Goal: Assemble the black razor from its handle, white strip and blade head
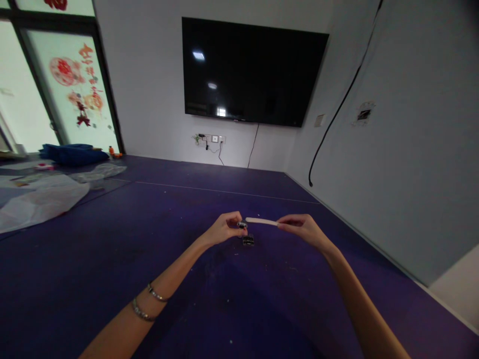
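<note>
My left hand (223, 228) is closed, thumb and fingers pinching a small dark and silvery object (242, 225) whose kind is too small to make out. Between finger and thumb, my right hand (301, 228) grips one end of a thin, pale, slightly bent stick (262, 221). The stick's other end reaches to the small object in my left hand; whether the two touch, I cannot tell. Just below my left fingertips, a small dark boxy piece (248, 241) lies on the purple surface (224, 279).
Translucent plastic sheeting (48, 199) and a dark blue cloth bundle (73, 154) lie at the far left, with small orange items (114, 152) beside them. A black cable (333, 117) hangs along the right wall. A television (254, 72) is mounted above wall sockets (214, 139).
</note>
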`<state>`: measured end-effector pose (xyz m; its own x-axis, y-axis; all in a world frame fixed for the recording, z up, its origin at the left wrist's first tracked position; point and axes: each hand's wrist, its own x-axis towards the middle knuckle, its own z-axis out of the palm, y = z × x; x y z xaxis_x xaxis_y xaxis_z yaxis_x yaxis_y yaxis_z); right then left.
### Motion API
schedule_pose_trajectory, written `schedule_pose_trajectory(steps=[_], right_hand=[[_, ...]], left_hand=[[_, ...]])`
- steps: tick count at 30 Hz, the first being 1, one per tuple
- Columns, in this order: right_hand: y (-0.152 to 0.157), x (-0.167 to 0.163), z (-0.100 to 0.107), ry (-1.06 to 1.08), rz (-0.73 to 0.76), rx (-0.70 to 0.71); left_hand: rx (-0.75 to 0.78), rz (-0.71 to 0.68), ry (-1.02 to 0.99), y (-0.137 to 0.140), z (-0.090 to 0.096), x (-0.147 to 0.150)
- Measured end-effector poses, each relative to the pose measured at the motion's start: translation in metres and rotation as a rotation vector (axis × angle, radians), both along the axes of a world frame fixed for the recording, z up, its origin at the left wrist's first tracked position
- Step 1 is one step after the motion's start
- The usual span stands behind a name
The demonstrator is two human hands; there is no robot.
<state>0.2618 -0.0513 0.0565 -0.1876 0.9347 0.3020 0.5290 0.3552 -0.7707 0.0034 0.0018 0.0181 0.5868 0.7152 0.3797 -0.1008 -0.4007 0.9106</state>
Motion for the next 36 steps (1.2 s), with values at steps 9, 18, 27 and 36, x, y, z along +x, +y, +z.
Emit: schedule_pose_trajectory(steps=[9,18,27,36], right_hand=[[-0.0028,-0.0007,0.0041,-0.027,0.033,0.002],[-0.002,0.0022,0.0029,-0.015,0.068,-0.014],[-0.0031,-0.0002,0.0031,0.006,0.069,-0.011],[-0.0045,-0.0018,0.0052,-0.029,0.038,0.007]], left_hand=[[0.006,0.003,0.022,-0.0034,0.0029,0.0003],[0.025,0.001,0.026,-0.0066,0.0052,0.0016],[0.031,0.011,0.046,-0.0068,0.0069,0.0016],[0.0,-0.013,0.034,-0.0076,0.007,0.0022]])
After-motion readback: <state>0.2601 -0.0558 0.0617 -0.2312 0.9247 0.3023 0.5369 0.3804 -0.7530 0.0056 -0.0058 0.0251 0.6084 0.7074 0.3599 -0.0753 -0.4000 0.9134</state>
